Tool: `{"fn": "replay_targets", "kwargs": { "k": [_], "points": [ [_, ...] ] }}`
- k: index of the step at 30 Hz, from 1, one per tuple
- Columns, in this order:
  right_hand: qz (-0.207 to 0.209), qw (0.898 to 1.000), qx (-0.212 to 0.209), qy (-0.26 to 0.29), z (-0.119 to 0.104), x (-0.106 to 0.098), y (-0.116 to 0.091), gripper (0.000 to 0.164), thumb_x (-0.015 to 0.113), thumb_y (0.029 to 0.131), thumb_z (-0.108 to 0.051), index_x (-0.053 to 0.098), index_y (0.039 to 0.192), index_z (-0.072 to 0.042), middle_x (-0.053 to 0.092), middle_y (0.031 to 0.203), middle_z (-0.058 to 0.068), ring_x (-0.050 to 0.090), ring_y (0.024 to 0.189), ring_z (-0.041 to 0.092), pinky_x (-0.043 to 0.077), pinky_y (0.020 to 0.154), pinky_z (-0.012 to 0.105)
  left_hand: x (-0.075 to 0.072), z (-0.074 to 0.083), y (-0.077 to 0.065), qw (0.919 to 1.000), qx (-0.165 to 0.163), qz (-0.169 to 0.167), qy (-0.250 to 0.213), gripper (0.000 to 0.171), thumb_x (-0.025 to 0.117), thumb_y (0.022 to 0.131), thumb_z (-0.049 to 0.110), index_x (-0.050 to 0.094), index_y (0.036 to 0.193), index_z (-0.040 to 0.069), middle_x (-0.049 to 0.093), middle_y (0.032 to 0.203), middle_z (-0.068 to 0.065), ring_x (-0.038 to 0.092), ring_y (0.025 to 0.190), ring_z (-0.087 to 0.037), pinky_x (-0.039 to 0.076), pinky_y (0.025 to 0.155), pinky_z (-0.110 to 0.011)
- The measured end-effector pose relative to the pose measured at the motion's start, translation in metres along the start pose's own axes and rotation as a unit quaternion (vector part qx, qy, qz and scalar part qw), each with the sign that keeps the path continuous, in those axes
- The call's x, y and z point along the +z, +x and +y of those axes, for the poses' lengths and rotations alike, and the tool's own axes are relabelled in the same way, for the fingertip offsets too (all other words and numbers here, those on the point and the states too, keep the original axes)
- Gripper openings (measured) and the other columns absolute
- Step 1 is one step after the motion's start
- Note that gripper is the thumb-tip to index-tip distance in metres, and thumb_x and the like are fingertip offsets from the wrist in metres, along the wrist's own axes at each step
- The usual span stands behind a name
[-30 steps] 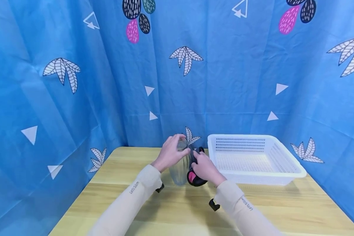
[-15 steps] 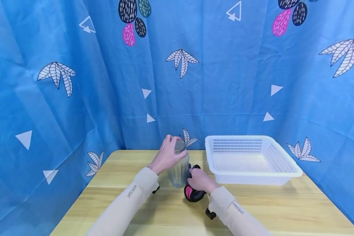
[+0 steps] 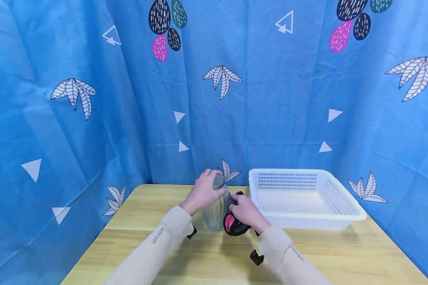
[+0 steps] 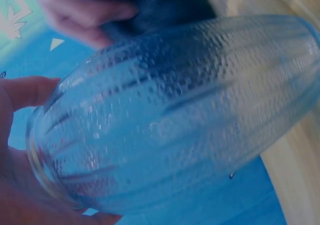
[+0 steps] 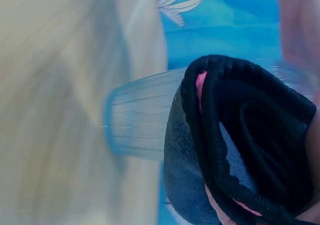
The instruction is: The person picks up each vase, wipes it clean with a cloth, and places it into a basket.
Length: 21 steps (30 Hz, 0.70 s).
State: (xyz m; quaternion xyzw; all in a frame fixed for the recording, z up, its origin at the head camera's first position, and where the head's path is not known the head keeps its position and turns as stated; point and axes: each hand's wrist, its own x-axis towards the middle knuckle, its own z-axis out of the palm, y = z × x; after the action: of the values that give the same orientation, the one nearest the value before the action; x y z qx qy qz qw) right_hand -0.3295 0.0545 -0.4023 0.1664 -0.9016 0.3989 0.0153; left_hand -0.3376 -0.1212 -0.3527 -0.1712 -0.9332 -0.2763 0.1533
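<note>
My left hand [image 3: 204, 190] grips a clear ribbed glass vase [image 3: 214, 213] round its neck, just under the rim. The vase stands nearly upright above or on the wood table; whether its base touches cannot be told. In the left wrist view its textured wall [image 4: 165, 120] fills the middle. A dark grey plush cloth [image 5: 185, 170] with black edging and bits of pink is bunched in my right hand [image 3: 247, 210]. It lies against the right side of the vase, with the hand's fingers curled on it. Part of the cloth is hidden behind that hand.
To the right of the hands stands a white plastic basket [image 3: 306, 219] with slotted walls, near the back of the wood table [image 3: 149, 213]. A blue patterned curtain [image 3: 217, 118] rises behind the table and along both sides.
My right hand slid down along the vase's side with the cloth, then came back up. The left hand kept its grip on the neck. The head view tilted slightly.
</note>
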Motion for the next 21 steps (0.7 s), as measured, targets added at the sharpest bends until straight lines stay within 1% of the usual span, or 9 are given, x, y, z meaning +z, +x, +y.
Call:
{"fn": "replay_targets", "kwargs": {
  "k": [1,3,4,8,11,13,15,17,21],
  "points": [
    [0.009,1.0,-0.003,0.002,-0.004,-0.004,0.0,0.051,0.056,0.094,-0.009,0.052,0.142,0.005,0.062,0.132,0.025,0.054,0.07,0.02,0.046,0.065,0.032,0.001,0.0,0.0,1.0,-0.001,-0.001,-0.009,0.056,0.072,0.088,0.036,0.055,0.138,0.017,0.053,0.135,-0.004,0.049,0.128,-0.027,0.037,0.109,-0.051],
    [0.025,1.0,-0.006,0.008,-0.012,-0.011,0.0,0.051,0.055,0.094,-0.008,0.052,0.144,0.003,0.065,0.123,0.023,0.048,0.062,0.019,0.043,0.059,0.031,0.004,-0.002,0.001,0.9997,0.002,0.0,-0.023,0.058,0.073,0.086,0.033,0.054,0.138,0.016,0.053,0.132,-0.003,0.048,0.126,-0.026,0.038,0.108,-0.049],
    [0.034,0.999,-0.01,0.011,-0.016,-0.015,0.0,0.052,0.055,0.093,-0.008,0.052,0.144,0.001,0.065,0.121,0.023,0.049,0.062,0.02,0.042,0.058,0.032,0.005,-0.003,0.001,0.9996,0.004,0.003,-0.029,0.059,0.073,0.084,0.032,0.054,0.138,0.016,0.053,0.131,-0.002,0.048,0.125,-0.026,0.039,0.107,-0.049],
    [0.077,0.997,-0.029,0.008,-0.029,-0.025,-0.002,0.053,0.057,0.091,-0.008,0.055,0.144,-0.005,0.063,0.113,0.018,0.052,0.074,0.023,0.041,0.062,0.032,0.009,-0.008,0.003,0.999,0.014,0.012,-0.04,0.062,0.073,0.081,0.031,0.054,0.137,0.015,0.056,0.132,-0.004,0.046,0.126,-0.028,0.041,0.105,-0.047],
    [0.103,0.994,-0.046,0.005,-0.031,-0.026,-0.003,0.053,0.058,0.092,-0.009,0.055,0.145,-0.007,0.061,0.117,0.018,0.056,0.086,0.026,0.045,0.068,0.034,0.012,-0.009,0.004,0.9991,0.019,0.018,-0.034,0.061,0.072,0.081,0.031,0.054,0.137,0.015,0.057,0.132,-0.003,0.046,0.126,-0.028,0.041,0.105,-0.047],
    [0.106,0.993,-0.054,-0.004,-0.03,-0.025,-0.004,0.053,0.058,0.093,-0.009,0.053,0.145,-0.006,0.06,0.122,0.021,0.058,0.093,0.029,0.048,0.073,0.037,0.013,-0.008,0.004,0.9991,0.022,0.023,-0.029,0.061,0.072,0.083,0.035,0.054,0.137,0.014,0.057,0.132,-0.002,0.047,0.125,-0.027,0.042,0.104,-0.046],
    [0.105,0.992,-0.057,-0.03,-0.027,-0.021,-0.005,0.054,0.058,0.094,-0.011,0.051,0.146,-0.003,0.057,0.13,0.025,0.06,0.107,0.032,0.051,0.084,0.043,0.014,-0.007,0.005,0.9992,0.023,0.027,-0.018,0.062,0.071,0.085,0.039,0.053,0.138,0.014,0.057,0.132,-0.001,0.048,0.123,-0.026,0.042,0.104,-0.045],
    [0.093,0.993,-0.056,-0.054,-0.022,-0.016,-0.005,0.054,0.057,0.095,-0.012,0.049,0.147,0.0,0.052,0.136,0.03,0.058,0.12,0.037,0.05,0.095,0.049,0.014,-0.006,0.006,0.9992,0.022,0.032,-0.013,0.064,0.071,0.087,0.042,0.052,0.14,0.012,0.057,0.133,-0.003,0.049,0.123,-0.026,0.043,0.104,-0.045],
    [0.065,0.994,-0.035,-0.083,-0.01,-0.001,-0.008,0.056,0.055,0.097,-0.014,0.044,0.149,0.004,0.043,0.146,0.036,0.05,0.132,0.044,0.044,0.107,0.054,0.013,-0.006,0.004,0.9994,0.006,0.034,-0.002,0.067,0.071,0.088,0.042,0.048,0.143,0.012,0.053,0.138,-0.005,0.047,0.127,-0.026,0.043,0.106,-0.045]
  ]
}}
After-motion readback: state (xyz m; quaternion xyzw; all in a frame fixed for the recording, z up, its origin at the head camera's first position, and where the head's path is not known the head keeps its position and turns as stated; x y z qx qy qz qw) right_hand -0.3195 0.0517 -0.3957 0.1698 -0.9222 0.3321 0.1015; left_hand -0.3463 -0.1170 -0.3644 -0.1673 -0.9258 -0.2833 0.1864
